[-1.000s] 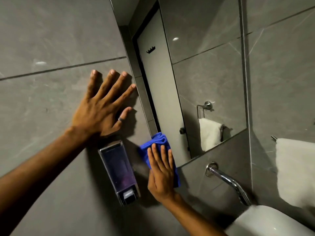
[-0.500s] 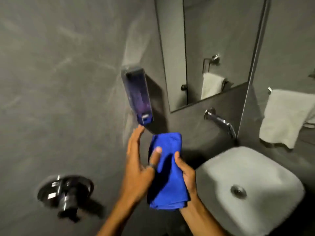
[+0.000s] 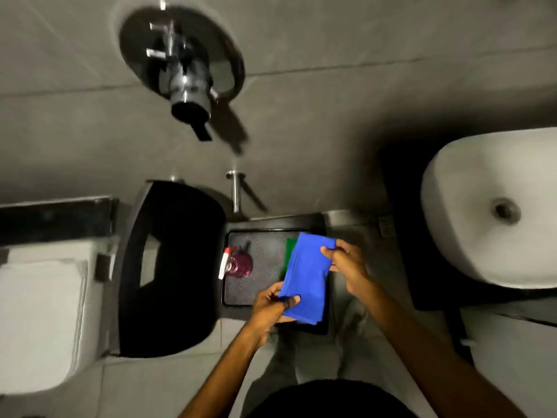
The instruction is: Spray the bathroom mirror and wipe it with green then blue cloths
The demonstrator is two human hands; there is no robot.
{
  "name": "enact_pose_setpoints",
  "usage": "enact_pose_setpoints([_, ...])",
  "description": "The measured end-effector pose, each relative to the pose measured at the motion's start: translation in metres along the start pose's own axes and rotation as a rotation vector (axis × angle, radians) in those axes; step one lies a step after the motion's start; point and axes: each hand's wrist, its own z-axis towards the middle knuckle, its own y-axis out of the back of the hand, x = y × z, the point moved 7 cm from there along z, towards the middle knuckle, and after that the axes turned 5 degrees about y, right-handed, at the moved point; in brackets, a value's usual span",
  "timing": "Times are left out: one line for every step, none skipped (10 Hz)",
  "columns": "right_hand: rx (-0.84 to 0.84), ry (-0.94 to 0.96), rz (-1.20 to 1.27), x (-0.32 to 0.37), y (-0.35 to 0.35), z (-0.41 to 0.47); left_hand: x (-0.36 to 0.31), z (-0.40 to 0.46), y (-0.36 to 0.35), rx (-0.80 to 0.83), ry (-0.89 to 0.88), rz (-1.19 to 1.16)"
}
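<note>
Below you, a black tray (image 3: 241, 294) holds the spray bottle (image 3: 236, 263) and green cloth (image 3: 290, 251). Your left hand (image 3: 271, 306) and right hand (image 3: 346, 262) both pinch the folded blue cloth (image 3: 307, 282) above its right side.

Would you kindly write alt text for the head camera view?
Both hands, left hand and right hand, hold a folded blue cloth over a black tray holding a spray bottle and green cloth, beside a white sink.

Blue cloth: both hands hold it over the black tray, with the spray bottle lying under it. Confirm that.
Not quite. In the head view the green cloth, not the spray bottle, lies under the blue cloth; the bottle stands apart on the tray's left. Left hand and right hand do hold it.
</note>
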Motion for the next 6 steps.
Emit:
enact_pose_setpoints([0.053, -0.052, -0.220, -0.051, -0.037, 0.039, 0.056, 0.039, 0.033, -0.087, 0.047, -0.076])
enact_pose_setpoints([0.134, 0.048, -0.504, -0.082, -0.085, 0.086, 0.096, 0.080, 0.061, -0.188, 0.069, -0.182])
enact_pose_setpoints([0.210, 0.118, -0.722, -0.108, -0.125, 0.130, 0.120, 0.125, 0.086, -0.283, 0.053, -0.260])
enact_pose_setpoints([0.182, 0.149, -0.804, -0.124, -0.143, 0.162, 0.130, 0.162, 0.100, -0.325, 0.046, -0.281])
enact_pose_setpoints([0.174, 0.154, -0.832, -0.133, -0.149, 0.184, 0.128, 0.189, 0.104, -0.363, 0.051, -0.215])
enact_pose_setpoints([0.127, 0.224, -0.846, -0.128, -0.146, 0.181, 0.125, 0.191, 0.107, -0.466, 0.065, -0.060])
